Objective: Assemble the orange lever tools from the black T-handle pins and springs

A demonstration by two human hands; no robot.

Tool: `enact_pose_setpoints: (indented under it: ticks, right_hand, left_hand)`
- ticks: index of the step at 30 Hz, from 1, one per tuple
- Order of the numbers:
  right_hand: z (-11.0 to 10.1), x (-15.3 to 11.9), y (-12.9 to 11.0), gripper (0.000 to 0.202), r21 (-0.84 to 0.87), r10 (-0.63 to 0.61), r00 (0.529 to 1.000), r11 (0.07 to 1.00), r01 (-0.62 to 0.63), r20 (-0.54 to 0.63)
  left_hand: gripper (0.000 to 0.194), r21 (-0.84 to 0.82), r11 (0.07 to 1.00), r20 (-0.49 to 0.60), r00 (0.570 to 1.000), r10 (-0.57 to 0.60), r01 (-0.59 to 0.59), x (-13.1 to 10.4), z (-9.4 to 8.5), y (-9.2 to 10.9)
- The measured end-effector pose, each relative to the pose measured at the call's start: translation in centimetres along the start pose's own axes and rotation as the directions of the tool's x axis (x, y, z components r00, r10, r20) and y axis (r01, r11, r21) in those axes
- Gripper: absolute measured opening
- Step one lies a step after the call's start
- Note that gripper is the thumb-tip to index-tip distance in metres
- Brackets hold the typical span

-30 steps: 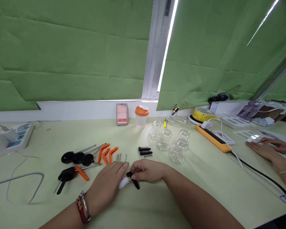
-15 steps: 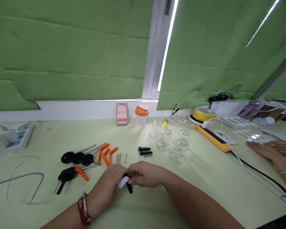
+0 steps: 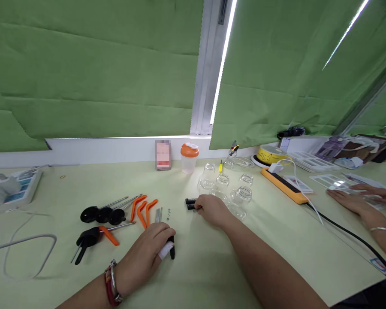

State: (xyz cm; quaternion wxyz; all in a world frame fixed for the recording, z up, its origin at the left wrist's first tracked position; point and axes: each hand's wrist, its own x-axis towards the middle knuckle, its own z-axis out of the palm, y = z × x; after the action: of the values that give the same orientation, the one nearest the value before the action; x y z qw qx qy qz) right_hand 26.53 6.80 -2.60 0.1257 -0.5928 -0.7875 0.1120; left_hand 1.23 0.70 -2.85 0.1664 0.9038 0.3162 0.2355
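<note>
My left hand [image 3: 151, 246], with a white wrap on one finger, is closed around a small black part [image 3: 172, 251] low in the middle of the table. My right hand [image 3: 210, 209] reaches over the black pieces with springs [image 3: 190, 204]; its fingers are pressed together at their right end, and what they pinch is hidden. Thin metal pins [image 3: 158, 214] and tiny metal bits [image 3: 169, 213] lie between the hands. Orange bent pieces [image 3: 141, 211] lie further left, beside black round-headed parts with metal rods [image 3: 105, 213]. A black handled part [image 3: 87, 238] lies nearer.
Clear glass jars [image 3: 222, 182] stand beyond my right hand, near a shaker bottle with an orange lid [image 3: 189, 159] and a phone [image 3: 163, 155]. An orange power strip [image 3: 284, 186] lies to the right. Another person's hands [image 3: 350, 201] rest at the far right.
My right hand has left my left hand and moved up and right to the black pieces with springs. My left hand keeps the black part. The view has shifted slightly.
</note>
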Motion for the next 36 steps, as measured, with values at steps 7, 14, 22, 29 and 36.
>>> enact_pose_setpoints:
  ticks: [7, 14, 22, 29, 36]
  right_hand:
    - [0.6, 0.4, 0.0, 0.015, -0.046, -0.013, 0.999, 0.999, 0.014, 0.032]
    - [0.5, -0.1, -0.9, 0.018, -0.021, -0.066, 0.996, 0.997, 0.068, 0.056]
    - [1.2, -0.5, -2.0, 0.023, 0.139, -0.170, 0.979, 0.978, 0.153, 0.115]
    - [2.3, -0.4, -2.1, 0.021, 0.406, -0.180, 0.966, 0.909, 0.092, 0.185]
    - [2.9, -0.1, -1.6, 0.015, 0.625, -0.154, 0.960, 0.780, -0.027, 0.234]
  left_hand:
    - [0.030, 0.000, 0.999, -0.004, 0.999, 0.048, -0.048, 0.1, -0.2, 0.3]
    - [0.030, 0.004, 0.998, -0.022, 0.998, 0.065, -0.064, 0.2, -0.2, 0.1]
    - [0.030, 0.019, 0.998, 0.014, 0.998, 0.060, -0.060, 0.1, 0.0, 0.0]
    - [0.027, 0.022, 0.998, 0.034, 0.998, 0.054, -0.055, 0.2, 0.0, 0.0]
    - [0.023, 0.032, 0.998, 0.025, 0.998, 0.062, -0.063, 0.3, -0.2, 0.1]
